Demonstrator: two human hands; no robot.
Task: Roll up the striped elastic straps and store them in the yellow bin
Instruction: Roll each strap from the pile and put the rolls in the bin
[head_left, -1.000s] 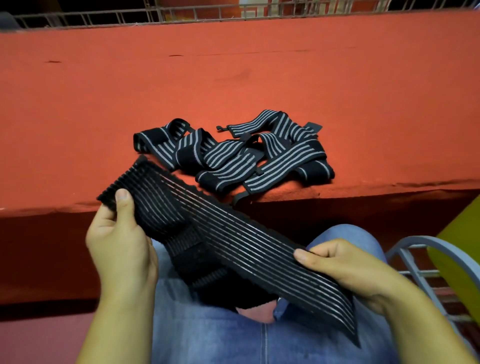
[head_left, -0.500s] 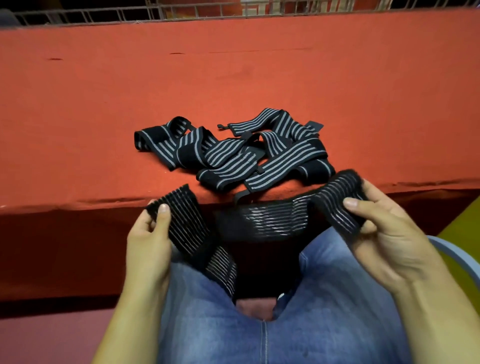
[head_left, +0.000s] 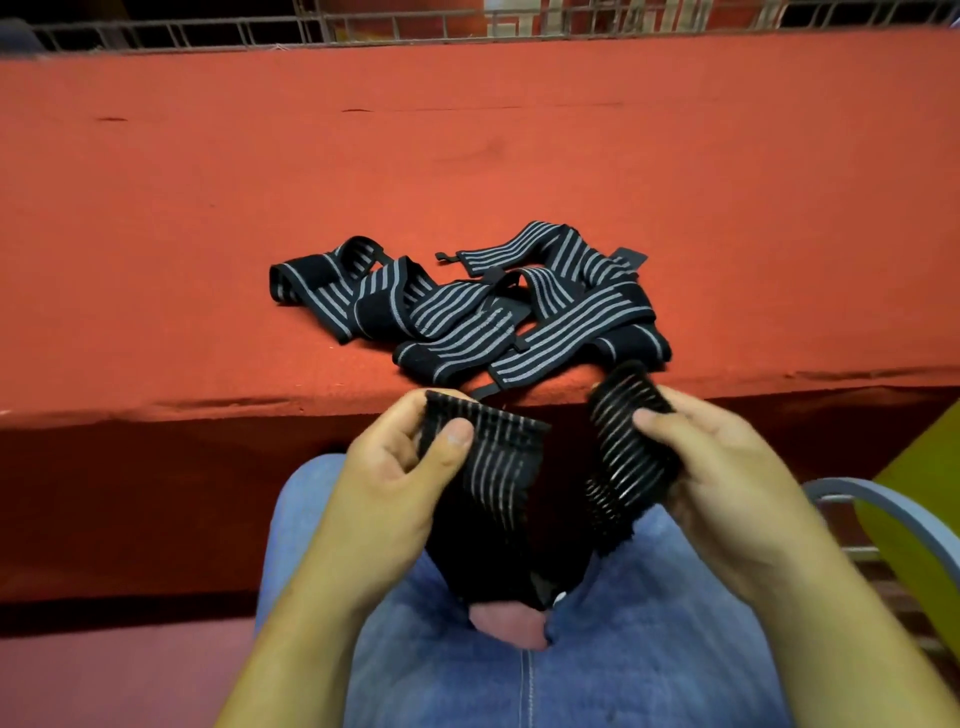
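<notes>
My left hand (head_left: 387, 483) pinches one end of the striped strap (head_left: 501, 467), thumb on top, over my lap. The strap sags between my knees; behind it more straps (head_left: 467, 317) lie tangled near the front edge of the red table (head_left: 208, 208). My right hand (head_left: 727, 483) pinches the other end. The yellow bin (head_left: 930, 467) shows at far right.

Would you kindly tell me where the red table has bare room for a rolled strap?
The table is bare left of the pile, right of it, and behind it to the wire rack. Crowded: near edge centre, with pile, left hand, right hand, held strap.
</notes>
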